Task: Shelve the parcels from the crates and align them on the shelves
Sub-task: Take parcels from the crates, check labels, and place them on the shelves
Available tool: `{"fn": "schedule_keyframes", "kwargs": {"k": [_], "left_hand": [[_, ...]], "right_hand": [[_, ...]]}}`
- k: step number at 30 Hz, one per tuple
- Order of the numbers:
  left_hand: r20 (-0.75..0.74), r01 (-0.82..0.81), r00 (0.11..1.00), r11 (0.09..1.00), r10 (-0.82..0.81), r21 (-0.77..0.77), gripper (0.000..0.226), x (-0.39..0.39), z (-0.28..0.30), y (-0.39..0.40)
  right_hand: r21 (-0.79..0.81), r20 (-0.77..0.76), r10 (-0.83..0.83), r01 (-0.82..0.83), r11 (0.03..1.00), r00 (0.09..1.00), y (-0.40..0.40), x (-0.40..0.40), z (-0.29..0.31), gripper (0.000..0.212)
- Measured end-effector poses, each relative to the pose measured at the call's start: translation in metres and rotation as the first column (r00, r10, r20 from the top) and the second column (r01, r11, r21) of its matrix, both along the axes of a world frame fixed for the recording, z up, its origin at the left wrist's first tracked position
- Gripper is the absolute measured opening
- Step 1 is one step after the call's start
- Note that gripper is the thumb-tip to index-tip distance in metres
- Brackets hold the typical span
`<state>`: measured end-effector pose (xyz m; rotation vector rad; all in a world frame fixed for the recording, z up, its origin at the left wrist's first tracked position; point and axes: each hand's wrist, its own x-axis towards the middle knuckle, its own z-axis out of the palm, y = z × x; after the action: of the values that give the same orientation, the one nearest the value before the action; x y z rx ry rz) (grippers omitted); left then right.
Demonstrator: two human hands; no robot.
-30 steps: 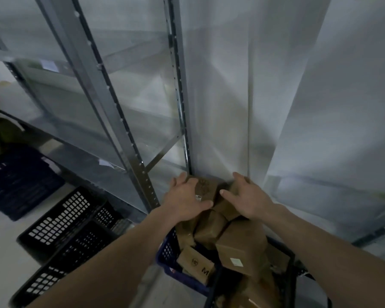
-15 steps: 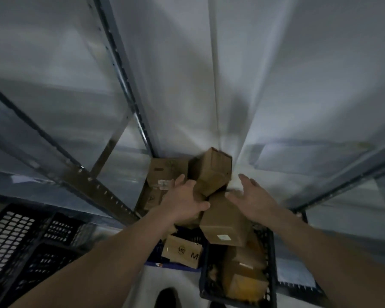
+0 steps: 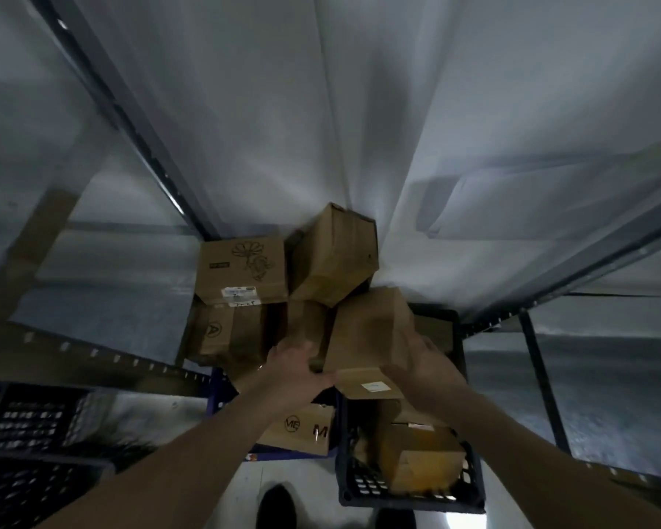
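Left hand (image 3: 296,370) and right hand (image 3: 426,370) grip a white-labelled parcel (image 3: 367,337) above an "M"-marked box (image 3: 302,429).

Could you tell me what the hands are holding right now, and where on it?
A cardboard box, held by its two sides: left hand and right hand.

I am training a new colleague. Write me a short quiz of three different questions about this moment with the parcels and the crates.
1. True or false: both hands are on the same parcel.
2. Multiple choice: the box with the flower drawing lies
A. in the black crate
B. on top of the stack, left of the tilted box
C. on the floor
3. Fill in: the box marked "M" lies below the ____ forearm.

Key:
1. True: left hand and right hand hold its two sides.
2. B
3. left
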<state>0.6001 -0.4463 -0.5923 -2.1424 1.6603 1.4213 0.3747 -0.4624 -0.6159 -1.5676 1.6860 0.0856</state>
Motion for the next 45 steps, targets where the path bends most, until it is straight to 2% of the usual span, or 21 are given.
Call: {"fn": "schedule_keyframes", "kwargs": {"k": [5, 10, 14, 18, 21, 28, 29, 32, 34, 36, 38, 40, 42, 44, 45], "left_hand": [[-0.055, -0.124, 0.99, 0.99, 0.128, 0.064, 0.081, -0.016, -0.051, -0.001], [-0.089, -0.232, 0.966, 0.965, 0.244, 0.125, 0.086, -0.033, -0.092, -0.018], [-0.118, -0.336, 0.927, 0.928, 0.356, 0.16, 0.084, -0.045, -0.118, -0.032], [-0.181, -0.447, 0.86, 0.876, 0.477, 0.181, 0.069, -0.054, -0.146, -0.044], [-0.201, -0.526, 0.798, 0.82, 0.568, 0.227, 0.071, -0.06, -0.159, -0.052], [-0.183, -0.652, 0.651, 0.666, 0.737, 0.362, 0.054, -0.066, -0.172, -0.053], [-0.176, -0.642, 0.652, 0.66, 0.737, 0.39, 0.053, -0.065, -0.17, -0.05], [-0.147, -0.516, 0.755, 0.718, 0.639, 0.468, 0.043, -0.067, -0.158, -0.04], [-0.18, -0.498, 0.738, 0.705, 0.65, 0.505, 0.039, -0.069, -0.157, -0.036], [-0.239, -0.516, 0.668, 0.67, 0.705, 0.534, 0.036, -0.073, -0.15, -0.034], [-0.285, -0.57, 0.551, 0.603, 0.784, 0.559, 0.039, -0.074, -0.141, -0.033], [-0.321, -0.627, 0.413, 0.521, 0.852, 0.579, 0.056, -0.07, -0.134, -0.035], [-0.354, -0.645, 0.316, 0.473, 0.88, 0.601, 0.083, -0.061, -0.129, -0.04], [-0.396, -0.655, 0.258, 0.46, 0.881, 0.6, 0.095, -0.055, -0.122, -0.046], [-0.42, -0.65, 0.256, 0.477, 0.871, 0.592, 0.097, -0.053, -0.118, -0.049]], "right_hand": [[0.052, 0.05, -0.016, 0.014, 0.999, 0.999, -0.003, -0.011, -0.055, 0.077], [0.073, 0.039, -0.029, 0.026, 0.997, 0.999, -0.012, -0.018, -0.099, 0.056], [0.052, -0.013, -0.129, 0.129, 0.99, 0.992, -0.024, -0.021, -0.13, 0.054], [0.073, 0.118, -0.2, 0.192, 0.979, 0.973, -0.032, -0.025, -0.149, 0.065], [0.079, 0.169, -0.247, 0.237, 0.968, 0.954, -0.037, -0.027, -0.16, 0.068], [0.081, 0.162, -0.349, 0.34, 0.937, 0.923, -0.04, -0.036, -0.174, 0.061], [0.122, 0.187, -0.394, 0.376, 0.918, 0.9, -0.039, -0.041, -0.171, 0.055], [0.285, 0.251, -0.548, 0.48, 0.83, 0.798, -0.035, -0.06, -0.163, 0.038], [0.318, 0.305, -0.595, 0.51, 0.799, 0.743, -0.032, -0.068, -0.156, 0.025], [0.287, 0.334, -0.639, 0.571, 0.769, 0.693, -0.029, -0.071, -0.148, 0.014], [0.287, 0.38, -0.688, 0.629, 0.723, 0.618, -0.027, -0.073, -0.139, 0.028], [0.353, 0.419, -0.76, 0.682, 0.64, 0.496, -0.027, -0.073, -0.129, 0.046], [0.397, 0.437, -0.815, 0.731, 0.555, 0.381, -0.032, -0.073, -0.124, 0.062], [0.399, 0.462, -0.809, 0.73, 0.555, 0.362, -0.037, -0.068, -0.111, 0.069], [0.401, 0.488, -0.8, 0.724, 0.561, 0.349, -0.039, -0.064, -0.104, 0.07]]}}
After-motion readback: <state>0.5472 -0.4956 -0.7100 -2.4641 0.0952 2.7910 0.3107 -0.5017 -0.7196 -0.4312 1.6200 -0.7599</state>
